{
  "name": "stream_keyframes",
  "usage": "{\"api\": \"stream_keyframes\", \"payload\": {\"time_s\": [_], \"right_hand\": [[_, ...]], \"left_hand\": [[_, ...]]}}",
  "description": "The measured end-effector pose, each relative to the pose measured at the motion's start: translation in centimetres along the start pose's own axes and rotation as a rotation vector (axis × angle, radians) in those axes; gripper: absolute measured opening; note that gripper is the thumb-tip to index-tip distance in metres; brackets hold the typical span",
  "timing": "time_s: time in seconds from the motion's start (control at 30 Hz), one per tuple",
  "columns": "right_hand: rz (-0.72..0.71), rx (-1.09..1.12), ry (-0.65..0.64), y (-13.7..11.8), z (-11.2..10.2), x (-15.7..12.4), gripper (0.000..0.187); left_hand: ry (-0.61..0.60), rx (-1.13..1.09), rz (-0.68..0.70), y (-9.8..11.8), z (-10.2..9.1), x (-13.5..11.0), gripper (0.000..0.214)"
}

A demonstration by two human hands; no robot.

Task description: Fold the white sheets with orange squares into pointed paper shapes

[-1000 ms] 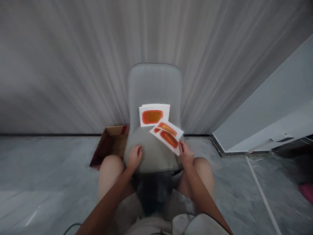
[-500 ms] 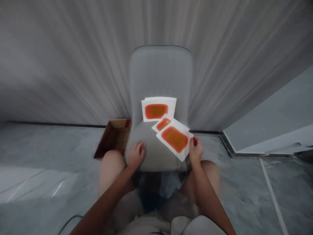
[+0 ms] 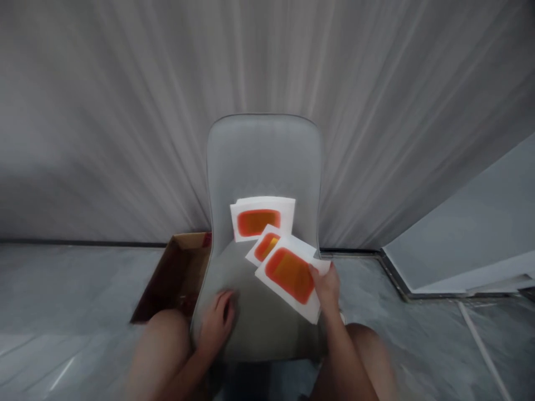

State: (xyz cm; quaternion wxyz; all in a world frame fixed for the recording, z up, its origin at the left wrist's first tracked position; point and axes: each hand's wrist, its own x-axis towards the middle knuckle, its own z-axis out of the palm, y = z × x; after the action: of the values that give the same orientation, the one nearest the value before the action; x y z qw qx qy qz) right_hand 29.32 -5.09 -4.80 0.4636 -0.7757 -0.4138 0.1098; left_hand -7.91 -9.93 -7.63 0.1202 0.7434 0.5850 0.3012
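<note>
A grey chair (image 3: 263,159) stands in front of me, its seat between my knees. On the seat, toward the right, lie overlapping white paper sheets with orange-red rounded rectangles. My right hand (image 3: 327,287) pinches the right corner of the top sheet (image 3: 290,275), and that corner curls up. A second sheet (image 3: 262,248) shows partly from beneath it. Farther back, a small stack of similar sheets (image 3: 259,223) leans against the backrest. My left hand (image 3: 216,323) hovers at the seat's left front, apart from the sheets, its fingers loosely curled in with nothing visible in them.
An open cardboard box (image 3: 175,273) sits on the floor left of the chair. Behind the chair hangs a grey pleated curtain (image 3: 125,122). A pale panel (image 3: 472,223) with a dark base edge is at the right. The floor (image 3: 83,289) looks like grey marble.
The view has tilted up, so the chair and sheets appear lower. My right thumb now lies over the top sheet, bending its corner upward. My left hand remains by the seat's left side.
</note>
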Motion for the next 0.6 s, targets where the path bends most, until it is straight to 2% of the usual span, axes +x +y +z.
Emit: {"api": "stream_keyframes", "payload": {"time_s": [0.07, 0.13, 0.37, 0.6], "right_hand": [[0.07, 0.058, -0.003, -0.2, 0.1, 0.3, 0.034], [0.081, 0.09, -0.02, -0.4, 0.2, 0.6, 0.028], [0.09, 0.193, -0.073, -2.3, 2.4, 1.9, 0.041], [0.076, 0.088, -0.101, -3.1, 4.8, 3.2, 0.03]], "left_hand": [[0.02, 0.01, -0.001, -0.2, 0.1, 0.0, 0.034], [0.026, 0.026, 0.008, -0.5, 0.2, 0.0, 0.034], [0.027, 0.09, 0.018, -0.7, 0.2, -0.2, 0.033], [0.028, 0.115, 0.017, -0.3, -0.2, -0.4, 0.032]]}}
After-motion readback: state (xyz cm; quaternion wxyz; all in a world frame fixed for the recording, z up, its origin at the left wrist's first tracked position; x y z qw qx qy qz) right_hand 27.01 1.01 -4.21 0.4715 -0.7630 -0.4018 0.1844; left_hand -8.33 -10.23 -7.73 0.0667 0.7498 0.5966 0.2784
